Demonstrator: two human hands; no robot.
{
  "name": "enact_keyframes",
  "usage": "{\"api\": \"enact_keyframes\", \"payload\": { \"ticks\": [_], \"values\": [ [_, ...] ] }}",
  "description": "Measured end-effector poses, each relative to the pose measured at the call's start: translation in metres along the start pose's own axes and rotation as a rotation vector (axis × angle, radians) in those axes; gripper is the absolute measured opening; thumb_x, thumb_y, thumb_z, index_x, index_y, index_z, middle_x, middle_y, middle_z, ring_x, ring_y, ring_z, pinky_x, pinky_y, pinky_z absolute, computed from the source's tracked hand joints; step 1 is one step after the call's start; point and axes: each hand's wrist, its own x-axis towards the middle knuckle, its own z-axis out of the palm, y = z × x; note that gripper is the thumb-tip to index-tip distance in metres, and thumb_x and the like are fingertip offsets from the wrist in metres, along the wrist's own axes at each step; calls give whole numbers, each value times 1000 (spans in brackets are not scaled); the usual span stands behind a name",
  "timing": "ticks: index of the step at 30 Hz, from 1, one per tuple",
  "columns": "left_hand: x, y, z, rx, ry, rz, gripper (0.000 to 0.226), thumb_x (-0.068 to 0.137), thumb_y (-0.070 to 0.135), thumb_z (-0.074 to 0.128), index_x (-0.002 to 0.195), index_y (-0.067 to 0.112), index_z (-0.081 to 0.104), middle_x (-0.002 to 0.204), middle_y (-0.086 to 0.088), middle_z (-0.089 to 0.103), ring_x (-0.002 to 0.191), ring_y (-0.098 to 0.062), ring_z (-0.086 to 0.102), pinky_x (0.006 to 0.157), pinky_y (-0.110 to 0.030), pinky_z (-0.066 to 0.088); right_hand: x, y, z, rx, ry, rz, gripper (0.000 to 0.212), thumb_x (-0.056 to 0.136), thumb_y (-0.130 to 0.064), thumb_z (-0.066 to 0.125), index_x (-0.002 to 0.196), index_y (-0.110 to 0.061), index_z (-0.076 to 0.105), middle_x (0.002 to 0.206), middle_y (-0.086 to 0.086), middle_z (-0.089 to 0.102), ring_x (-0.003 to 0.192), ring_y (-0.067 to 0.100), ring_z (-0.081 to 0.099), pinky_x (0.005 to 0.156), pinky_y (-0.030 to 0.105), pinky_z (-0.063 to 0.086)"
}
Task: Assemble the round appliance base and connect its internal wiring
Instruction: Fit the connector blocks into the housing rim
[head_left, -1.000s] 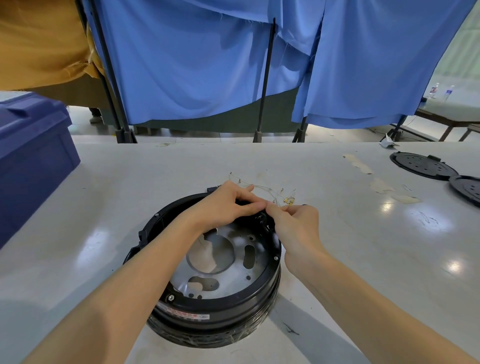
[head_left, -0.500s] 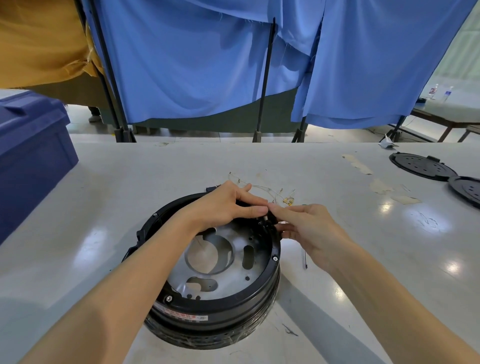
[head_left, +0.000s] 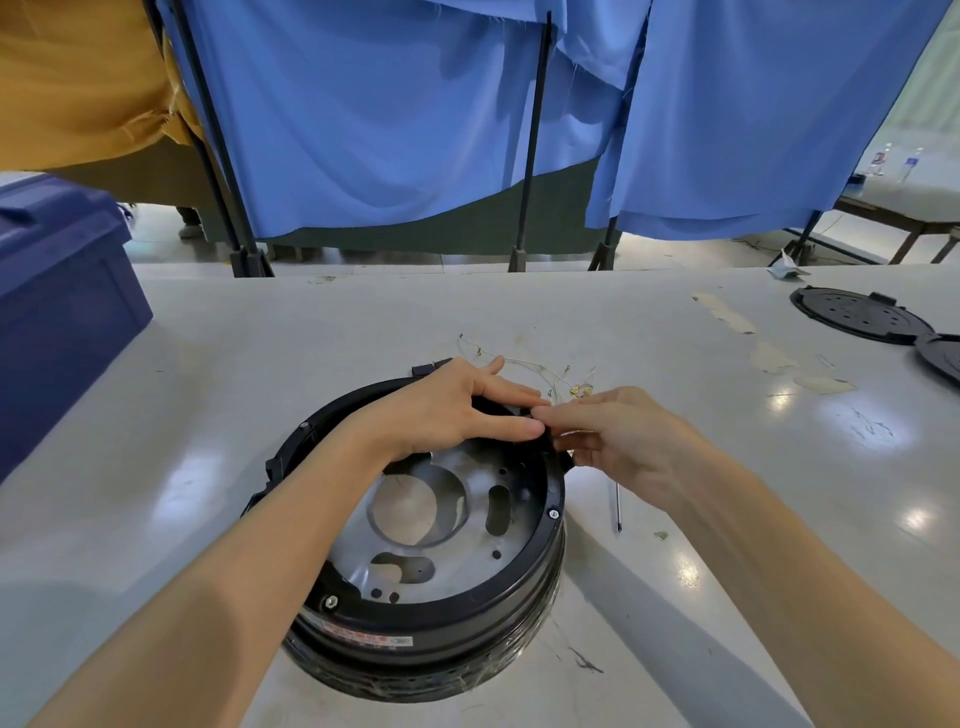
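Flanking the round base (head_left: 431, 639): wires (head_left: 545, 371) at 12 o'clock, rod (head_left: 618, 506) at 3. Left hand (head_left: 452, 410) grips its rim; right hand (head_left: 623, 441): hold unclear.

Black round base (head_left: 436, 623) upright, white wires (head_left: 540, 370) behind

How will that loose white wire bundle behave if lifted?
Likely floppy: the wire bundle lies in loose curves on the table. Probably very light, being thin. Its small metal terminals may snag each other.
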Motion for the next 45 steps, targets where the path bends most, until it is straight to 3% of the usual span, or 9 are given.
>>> {"api": "enact_keyframes", "payload": {
  "ticks": [6,9,13,19,23,28,34,40,45],
  "values": [
    [-1,-2,1,54,-10,44,37,86,37,70,123,36,66,130,24,60,147,-2,8,119,-27,9,-2,6,-1,-31,-30,-100,8,80,-14,77,77,-8,73,68,3,67,59,11,59,57,24,34],
    [-1,-1,3,140,11,70,37,87,39,68,125,38,64,133,26,56,147,-3,9,112,-7,2,-3,9,0,-9,-24,-115,9,79,-14,78,73,-12,71,73,6,68,63,13,59,62,26,34],
    [0,0,4,307,-6,53,39,88,47,63,127,40,62,141,25,48,147,-1,9,121,-42,-5,-4,15,2,-4,34,-129,13,77,-15,79,67,-16,73,71,7,67,68,15,57,67,27,37],
    [2,-3,3,298,3,57,43,94,53,37,128,40,60,142,28,46,147,0,8,119,-40,-3,-6,15,5,-5,87,-72,15,75,-23,81,85,-16,73,71,-1,71,66,9,56,56,20,34],
    [4,-6,5,250,53,38,39,100,44,45,136,33,55,144,21,47,145,4,12,122,-44,6,-7,19,8,100,51,-9,30,78,-25,79,106,-20,68,75,-2,75,58,5,66,51,17,46],
    [7,-7,6,268,57,65,32,98,37,53,129,32,61,139,20,53,146,0,16,121,-48,12,-7,29,19,282,10,-37,9,87,-13,69,91,-10,78,87,11,76,72,15,73,56,17,53],
    [6,-4,7,268,75,58,31,98,35,53,128,34,61,138,20,54,145,0,17,121,-48,11,-7,30,16,372,-28,-28,12,86,-8,69,95,-6,76,88,13,76,70,14,73,55,18,53],
    [5,-1,2,333,-35,27,38,101,40,45,138,38,49,149,25,38,147,2,2,120,-41,-7,-6,34,18,403,-1,-34,14,85,-10,71,97,-4,76,86,12,76,69,13,73,54,19,54],
    [4,-4,2,368,-16,71,38,100,38,47,138,38,49,149,24,39,148,-3,1,119,-42,-4,-4,35,20,399,25,-35,14,84,-11,73,96,-4,76,85,13,76,69,15,73,54,20,54]
  ]
}}
